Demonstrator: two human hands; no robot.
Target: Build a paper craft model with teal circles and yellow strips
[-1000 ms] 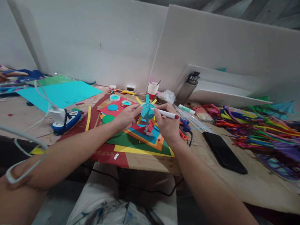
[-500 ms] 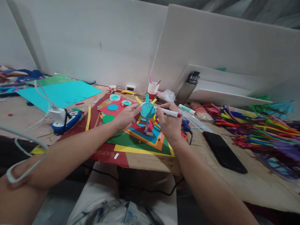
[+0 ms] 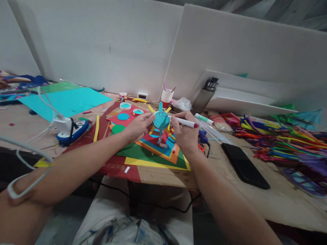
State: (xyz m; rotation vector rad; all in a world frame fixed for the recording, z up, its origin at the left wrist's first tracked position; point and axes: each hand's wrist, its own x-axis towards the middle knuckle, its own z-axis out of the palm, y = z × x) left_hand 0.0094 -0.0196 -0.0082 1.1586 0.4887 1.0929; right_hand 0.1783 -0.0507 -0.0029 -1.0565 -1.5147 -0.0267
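Between my hands is a paper craft figure (image 3: 160, 120), a round turquoise disc with dark drawn lines, a turquoise strip on top and yellow strips sticking out around it. My left hand (image 3: 140, 127) pinches the disc's left edge. In my right hand (image 3: 186, 133) is a white marker (image 3: 184, 121) with a dark red end; its other end points at the disc's right side. Below the figure lies a stack of coloured paper (image 3: 163, 160) in blue, orange, green and yellow. Turquoise (image 3: 123, 116) and green paper discs (image 3: 118, 129) lie left of it.
A black phone (image 3: 244, 165) and a heap of pipe cleaners (image 3: 283, 136) lie at right. Behind stand paper cups (image 3: 167, 96) and a grey bottle (image 3: 204, 97). At left are a blue power strip (image 3: 74, 134) with a white cable and a turquoise sheet (image 3: 68, 102).
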